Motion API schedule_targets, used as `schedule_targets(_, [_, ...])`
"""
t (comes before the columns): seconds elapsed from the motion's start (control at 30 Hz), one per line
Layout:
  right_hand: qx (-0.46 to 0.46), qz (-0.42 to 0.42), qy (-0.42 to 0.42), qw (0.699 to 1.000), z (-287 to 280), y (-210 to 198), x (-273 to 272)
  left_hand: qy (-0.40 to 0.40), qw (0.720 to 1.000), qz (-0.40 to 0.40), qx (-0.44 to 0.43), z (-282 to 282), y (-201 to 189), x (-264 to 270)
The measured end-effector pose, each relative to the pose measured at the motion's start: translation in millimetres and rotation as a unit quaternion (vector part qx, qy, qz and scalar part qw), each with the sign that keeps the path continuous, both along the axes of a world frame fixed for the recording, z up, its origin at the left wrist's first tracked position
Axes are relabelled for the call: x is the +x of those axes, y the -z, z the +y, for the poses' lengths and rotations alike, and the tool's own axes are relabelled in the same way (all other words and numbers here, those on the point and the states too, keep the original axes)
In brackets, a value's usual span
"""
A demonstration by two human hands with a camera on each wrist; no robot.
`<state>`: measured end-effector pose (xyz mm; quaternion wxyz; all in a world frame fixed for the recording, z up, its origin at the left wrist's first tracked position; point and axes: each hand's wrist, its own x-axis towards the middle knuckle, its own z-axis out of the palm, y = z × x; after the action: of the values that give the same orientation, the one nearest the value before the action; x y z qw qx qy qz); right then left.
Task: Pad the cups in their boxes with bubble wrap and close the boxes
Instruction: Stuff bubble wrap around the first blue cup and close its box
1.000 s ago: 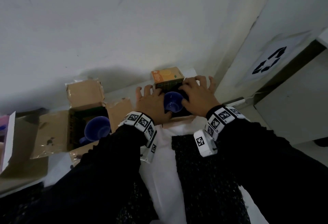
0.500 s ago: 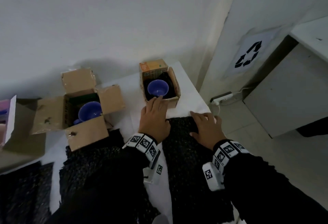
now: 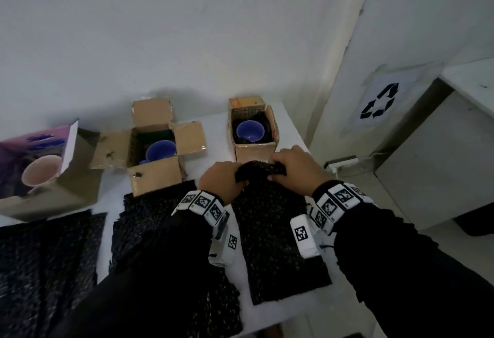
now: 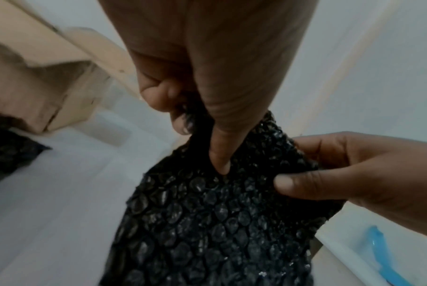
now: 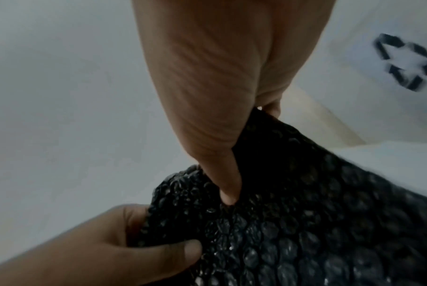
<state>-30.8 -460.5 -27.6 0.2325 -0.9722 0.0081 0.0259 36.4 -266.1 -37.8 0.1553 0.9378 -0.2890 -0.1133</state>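
A sheet of black bubble wrap [image 3: 275,233] lies on the white table in front of a small open box [image 3: 255,147] holding a blue cup [image 3: 250,130] with dark padding around it. My left hand [image 3: 223,184] and right hand [image 3: 292,173] both pinch the sheet's far edge, bunching it up off the table. In the left wrist view my left hand [image 4: 202,120] and the bubble wrap [image 4: 219,222] fill the picture; the right wrist view shows my right hand [image 5: 229,174] pinching the wrap [image 5: 293,232].
A second open cardboard box [image 3: 153,155] with a blue cup [image 3: 160,150] stands left of centre. A third box [image 3: 50,177] at the far left holds a pink cup [image 3: 41,174]. More black bubble wrap sheets [image 3: 149,220] lie along the table's front. The table edge drops off at right.
Both hands left the right-hand box and came back to the bubble wrap sheet. They lay flat on it half a second ago; now they pinch and lift its far edge.
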Motion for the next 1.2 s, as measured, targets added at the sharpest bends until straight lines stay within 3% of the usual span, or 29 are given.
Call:
schedule_targets(0.1, [-0.118, -0.007, 0.007, 0.993, 5, -26, 14, -0.010, 1.000, 0.002, 0.012, 4, -30, 11])
schedule_targets(0.23, [-0.112, -0.020, 0.038, 0.993, 13, -58, 33, -0.031, 0.999, 0.020, -0.028, 9, -66, 33])
schedule_targets(0.37, [-0.074, -0.069, 0.083, 0.991, 15, -93, 55, -0.075, 0.976, 0.098, -0.178, 10, -99, 53])
schedule_targets(0.5, [-0.062, -0.131, 0.109, 0.983, 15, -131, 77, -0.028, 0.985, -0.003, -0.173, 2, -126, 75])
schedule_targets(0.73, [-0.014, -0.274, 0.136, 0.952, 11, -158, 99, 0.071, 0.959, -0.082, -0.261, -16, -153, 107])
schedule_targets(0.87, [-0.009, -0.352, 0.108, 0.930, 9, -147, 101, 0.129, 0.925, -0.170, -0.314, -20, -152, 123])
schedule_targets(0.97, [-0.015, -0.376, 0.091, 0.922, 1, -125, 103, 0.149, 0.916, -0.202, -0.312, -22, -137, 127])
schedule_targets(1.2, [-0.122, -0.289, 0.081, 0.946, -11, -47, 93, 0.060, 0.979, -0.101, -0.164, -14, -36, 111])
